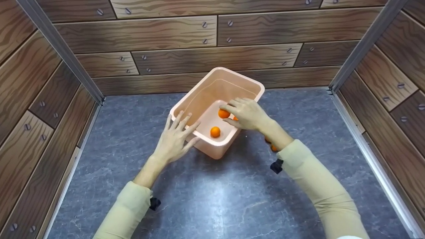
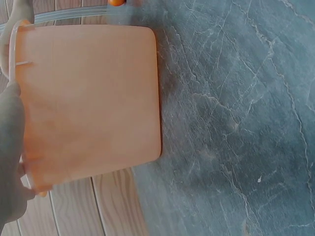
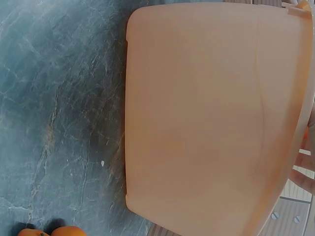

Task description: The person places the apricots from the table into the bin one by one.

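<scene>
A pale peach plastic bin (image 1: 202,87) stands on the floor, turned at an angle. My left hand (image 1: 172,141) rests on its near left rim with fingers spread, the fingertips over the inside. Over the bin's right side, my right hand (image 1: 249,114) holds a mandarin orange (image 1: 224,113) between thumb and fingers. Another mandarin (image 1: 215,131) lies on the bin's bottom near the front corner. One more mandarin (image 1: 235,118) shows only in part behind the right thumb. The left wrist view shows the bin's outer wall (image 2: 88,98), and so does the right wrist view.
Two mandarins (image 3: 69,231) lie on the grey marbled floor (image 1: 212,199) to the right of the bin, partly hidden by the right forearm in the head view. Wood-patterned walls (image 1: 166,33) with metal edges enclose the back and both sides.
</scene>
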A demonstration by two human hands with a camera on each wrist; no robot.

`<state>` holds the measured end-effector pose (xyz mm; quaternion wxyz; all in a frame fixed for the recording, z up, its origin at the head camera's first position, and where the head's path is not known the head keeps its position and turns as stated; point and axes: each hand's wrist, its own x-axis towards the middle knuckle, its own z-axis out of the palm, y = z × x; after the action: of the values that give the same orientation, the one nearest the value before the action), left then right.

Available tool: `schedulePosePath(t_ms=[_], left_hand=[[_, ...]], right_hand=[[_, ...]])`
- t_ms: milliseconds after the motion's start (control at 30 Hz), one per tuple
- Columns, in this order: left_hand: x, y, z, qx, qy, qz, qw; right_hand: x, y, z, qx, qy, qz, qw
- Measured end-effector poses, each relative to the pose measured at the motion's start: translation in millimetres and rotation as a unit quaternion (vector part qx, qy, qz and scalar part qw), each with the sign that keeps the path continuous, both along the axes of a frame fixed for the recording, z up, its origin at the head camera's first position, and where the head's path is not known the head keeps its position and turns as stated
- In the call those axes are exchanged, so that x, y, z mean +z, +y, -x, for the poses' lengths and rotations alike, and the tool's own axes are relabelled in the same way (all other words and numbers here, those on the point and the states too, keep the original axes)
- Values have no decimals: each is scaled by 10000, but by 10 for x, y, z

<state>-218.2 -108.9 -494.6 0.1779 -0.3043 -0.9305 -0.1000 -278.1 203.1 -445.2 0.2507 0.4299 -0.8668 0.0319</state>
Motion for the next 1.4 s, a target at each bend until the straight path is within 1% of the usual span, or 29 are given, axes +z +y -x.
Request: schedulePosePath(t_ms=[133, 333, 400, 467, 700, 900, 1000, 1267, 1400], left_hand=[[-1, -5, 3, -4, -21, -5, 10000], [-1, -6, 1, -11, 44, 10, 10000], [-2, -6, 0, -10, 39, 34, 10000], [1, -4, -4, -1, 4, 65, 10000], [9, -1, -9, 16, -14, 113, 9999], [5, -7, -10, 6, 1, 85, 10000], [4, -9, -9, -4, 8, 76, 10000], [7, 1, 0, 18, -78, 14, 10000], [11, 9, -2, 24, -62, -18, 10000]], right_hand=[[1, -17, 30, 6, -88, -61, 9999], [4, -55, 56, -203, -511, -11, 9985], [7, -62, 58, -252, -569, -24, 9981], [10, -64, 59, -244, -541, -51, 9982], [1, -31, 50, -136, -157, -147, 9997], [3, 30, -6, -157, -240, -193, 9994], [10, 80, -38, -171, -258, -117, 9995], [-29, 226, -108, -105, -18, 247, 9996], [-38, 288, -147, -133, -10, 434, 9990]])
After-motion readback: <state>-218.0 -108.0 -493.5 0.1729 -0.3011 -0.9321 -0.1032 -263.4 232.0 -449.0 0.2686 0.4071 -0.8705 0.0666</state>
